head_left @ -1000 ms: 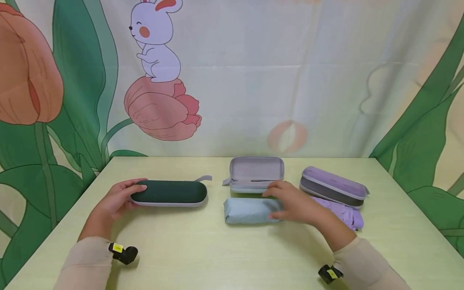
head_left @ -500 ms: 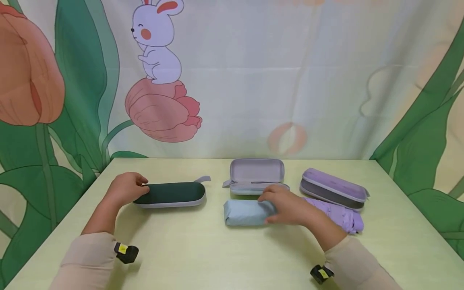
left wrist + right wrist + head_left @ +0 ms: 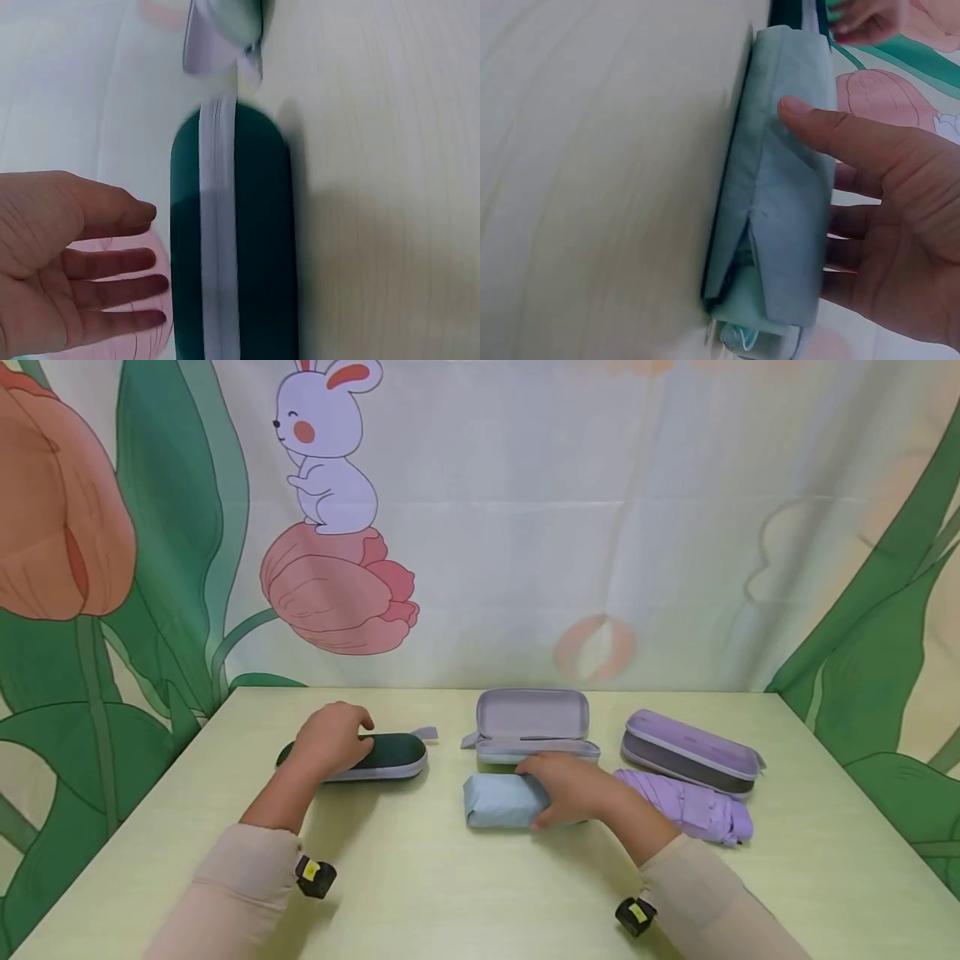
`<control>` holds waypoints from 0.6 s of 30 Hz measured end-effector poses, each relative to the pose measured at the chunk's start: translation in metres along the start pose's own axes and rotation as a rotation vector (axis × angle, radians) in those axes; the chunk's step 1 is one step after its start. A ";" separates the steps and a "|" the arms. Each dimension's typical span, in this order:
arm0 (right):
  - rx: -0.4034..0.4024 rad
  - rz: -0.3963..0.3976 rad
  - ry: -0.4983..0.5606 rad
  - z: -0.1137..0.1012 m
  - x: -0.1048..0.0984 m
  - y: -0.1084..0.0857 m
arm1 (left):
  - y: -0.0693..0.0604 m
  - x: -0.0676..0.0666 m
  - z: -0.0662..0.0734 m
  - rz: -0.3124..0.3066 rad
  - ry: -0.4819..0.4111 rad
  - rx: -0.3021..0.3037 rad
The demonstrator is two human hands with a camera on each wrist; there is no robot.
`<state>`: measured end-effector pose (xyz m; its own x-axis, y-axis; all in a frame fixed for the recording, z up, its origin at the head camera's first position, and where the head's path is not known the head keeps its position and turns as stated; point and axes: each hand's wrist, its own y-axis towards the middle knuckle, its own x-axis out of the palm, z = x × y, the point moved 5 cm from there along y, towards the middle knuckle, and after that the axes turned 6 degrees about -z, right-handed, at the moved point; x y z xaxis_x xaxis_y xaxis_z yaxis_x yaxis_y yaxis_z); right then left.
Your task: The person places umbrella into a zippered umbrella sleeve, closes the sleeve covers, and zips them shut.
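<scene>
A closed dark green case (image 3: 390, 755) with a grey zip band lies at the left of the table. Over it is my left hand (image 3: 327, 743); in the left wrist view this hand (image 3: 60, 262) has its fingers extended beside the green case (image 3: 266, 240), with a gap between them. A light blue folded umbrella (image 3: 501, 800) lies at mid-table. My right hand (image 3: 573, 787) is around its right part; in the right wrist view the thumb of the right hand (image 3: 900, 217) lies across the blue umbrella (image 3: 791, 172) and the fingers are behind it.
Behind the blue umbrella an open case (image 3: 532, 714) stands with its lid up. On the right lie a purple and grey case (image 3: 686, 750) and a folded purple umbrella (image 3: 693, 808). A printed cloth (image 3: 487, 527) hangs behind the table.
My left hand has gone from gripping the green case's left end to over its middle, moving right. My right hand has shifted slightly left along the blue umbrella.
</scene>
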<state>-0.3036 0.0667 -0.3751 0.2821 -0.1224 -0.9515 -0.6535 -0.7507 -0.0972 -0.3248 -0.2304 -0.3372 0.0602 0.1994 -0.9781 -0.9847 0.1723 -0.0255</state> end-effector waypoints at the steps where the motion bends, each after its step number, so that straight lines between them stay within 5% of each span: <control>1: 0.009 -0.003 0.000 0.000 0.001 0.001 | 0.003 0.001 0.007 0.010 -0.005 0.021; 11: 0.007 0.034 -0.078 0.000 0.002 0.005 | 0.041 0.013 0.073 0.100 -0.112 0.128; 18: -0.049 0.079 -0.183 -0.005 -0.002 -0.005 | 0.068 0.024 0.097 0.127 -0.309 0.188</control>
<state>-0.2976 0.0672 -0.3718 0.0955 -0.0655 -0.9933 -0.6327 -0.7743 -0.0098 -0.3748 -0.1201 -0.3422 0.0146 0.5070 -0.8618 -0.9420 0.2960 0.1582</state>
